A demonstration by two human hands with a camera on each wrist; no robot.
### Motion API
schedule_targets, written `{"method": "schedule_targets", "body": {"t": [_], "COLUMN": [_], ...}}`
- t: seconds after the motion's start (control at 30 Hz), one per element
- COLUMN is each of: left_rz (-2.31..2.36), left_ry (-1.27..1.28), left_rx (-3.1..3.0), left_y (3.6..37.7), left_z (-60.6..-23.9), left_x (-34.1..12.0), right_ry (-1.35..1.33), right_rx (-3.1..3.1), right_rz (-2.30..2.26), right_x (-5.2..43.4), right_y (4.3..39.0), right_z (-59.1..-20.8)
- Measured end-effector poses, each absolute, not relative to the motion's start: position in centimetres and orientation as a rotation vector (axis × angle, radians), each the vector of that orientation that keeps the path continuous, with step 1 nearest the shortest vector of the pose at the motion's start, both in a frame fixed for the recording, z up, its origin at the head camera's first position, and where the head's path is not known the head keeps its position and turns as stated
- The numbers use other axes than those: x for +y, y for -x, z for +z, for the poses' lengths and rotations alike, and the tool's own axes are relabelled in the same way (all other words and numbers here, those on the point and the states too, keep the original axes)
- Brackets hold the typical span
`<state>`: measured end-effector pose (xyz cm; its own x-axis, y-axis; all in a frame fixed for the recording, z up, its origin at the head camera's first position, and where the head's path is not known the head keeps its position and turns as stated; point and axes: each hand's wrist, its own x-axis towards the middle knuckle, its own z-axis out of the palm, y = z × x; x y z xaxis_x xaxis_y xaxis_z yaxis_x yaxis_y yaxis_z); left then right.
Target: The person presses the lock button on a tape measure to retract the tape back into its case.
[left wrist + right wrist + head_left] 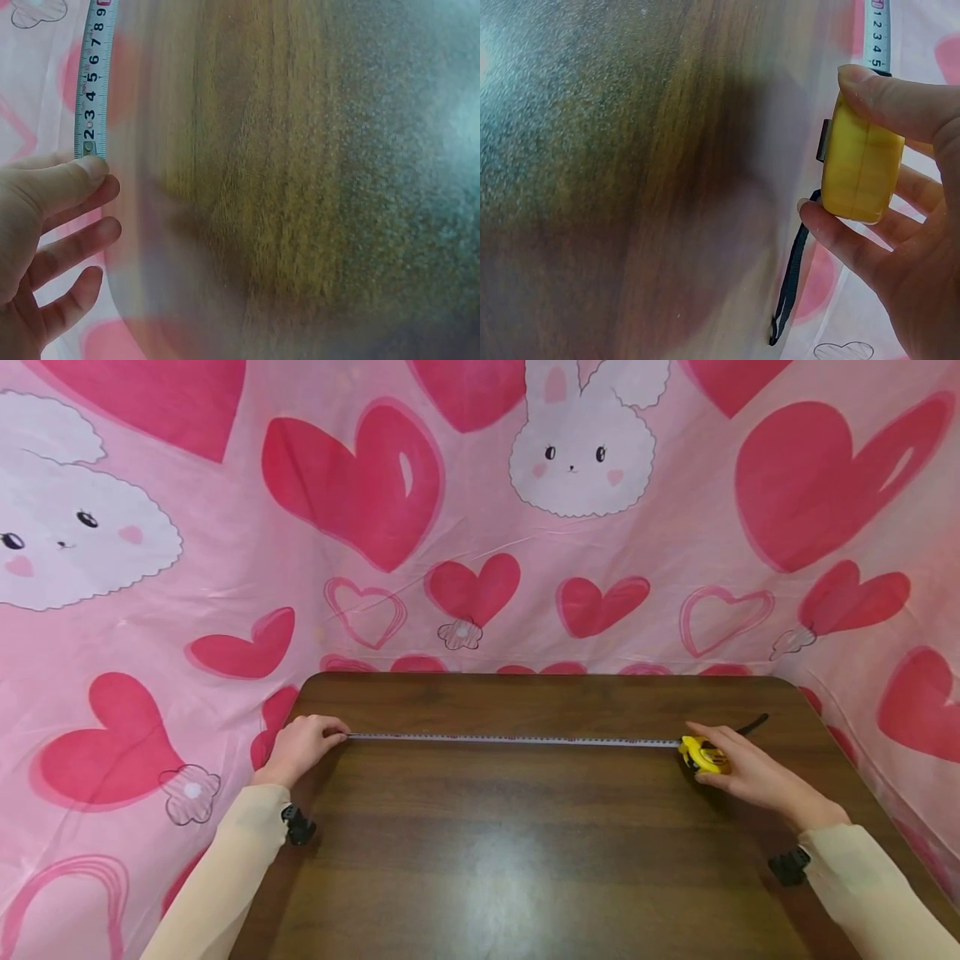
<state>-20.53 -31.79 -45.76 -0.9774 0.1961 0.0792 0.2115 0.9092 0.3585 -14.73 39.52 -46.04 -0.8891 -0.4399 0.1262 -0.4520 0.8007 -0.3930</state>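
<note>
A yellow tape measure [703, 755] is in my right hand [757, 777], gripped between thumb and fingers near the table's right side. Its white blade [517, 740] runs straight out to the left across the far part of the table. At the other end my left hand [303, 747] pinches the blade's tip between thumb and forefinger. In the left wrist view the blade [94, 82] shows numbers from 2 to 9 above the thumb, with the other fingers spread loosely. A black wrist strap [787, 289] dangles from the yellow case [864, 169] in the right wrist view.
The brown wooden table [480, 843] has rounded corners and a glossy top that reflects light. Pink cloth [480, 527] printed with hearts and white rabbits hangs behind the table and along both sides. Each wrist wears a small black camera [298, 825].
</note>
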Motion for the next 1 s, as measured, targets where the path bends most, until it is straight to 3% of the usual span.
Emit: {"method": "schedule_targets", "body": {"t": [1.0], "left_rz": [-0.579], "left_ry": [0.332], "left_rx": [-3.050], "left_y": [20.69], "left_z": [-45.75], "left_x": [-31.09], "right_ry": [-0.758], "right_rx": [-2.926], "right_rz": [0.656], "right_x": [38.95], "right_y": [14.98], "right_z": [-46.16]}}
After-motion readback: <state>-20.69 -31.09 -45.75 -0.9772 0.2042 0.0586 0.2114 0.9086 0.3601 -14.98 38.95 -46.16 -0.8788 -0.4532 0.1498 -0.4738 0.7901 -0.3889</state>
